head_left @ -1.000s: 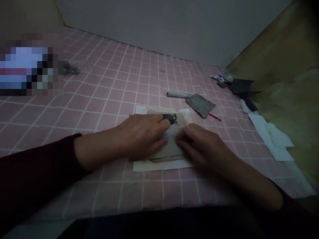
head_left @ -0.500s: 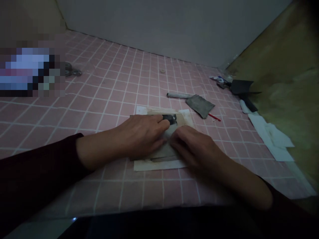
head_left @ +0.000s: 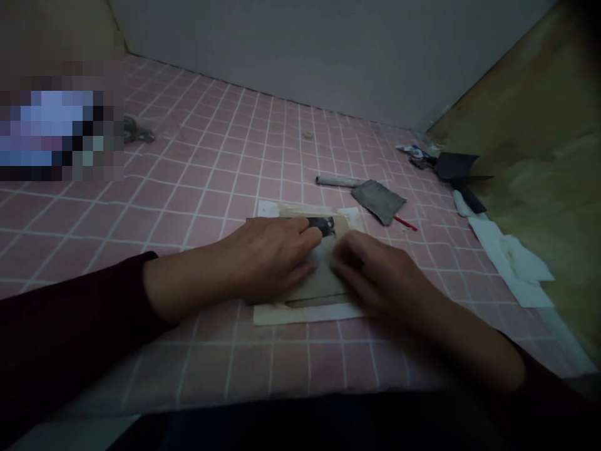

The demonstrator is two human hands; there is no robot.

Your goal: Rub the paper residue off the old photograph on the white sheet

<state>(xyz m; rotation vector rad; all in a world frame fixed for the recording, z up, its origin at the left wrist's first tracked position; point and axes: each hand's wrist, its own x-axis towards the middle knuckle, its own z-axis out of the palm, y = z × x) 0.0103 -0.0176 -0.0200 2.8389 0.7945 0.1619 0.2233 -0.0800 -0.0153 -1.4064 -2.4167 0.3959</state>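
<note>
A greyish-brown sheet (head_left: 319, 275) lies on white paper (head_left: 300, 314) near the table's front. My left hand (head_left: 277, 257) rests on the sheet's left part, its fingers bent beside a dark strip (head_left: 323, 225) at the top; whether they grip the strip is hidden. Over the sheet's right part is my right hand (head_left: 370, 269), blurred, with thumb and fingers drawn together; anything between them is too small or blurred to make out.
Behind the hands lie a whitish rod (head_left: 338, 181), a grey cloth piece (head_left: 379, 202) and a red stick (head_left: 405, 223). Black items (head_left: 456, 166) and white papers (head_left: 511, 257) are at the right. A blurred-out screen (head_left: 51, 125) stands at the left on pink checked cloth (head_left: 211, 156).
My right hand has shifted slightly to the right across the sheet, uncovering a little more of it. My left hand has stayed in place on the sheet.
</note>
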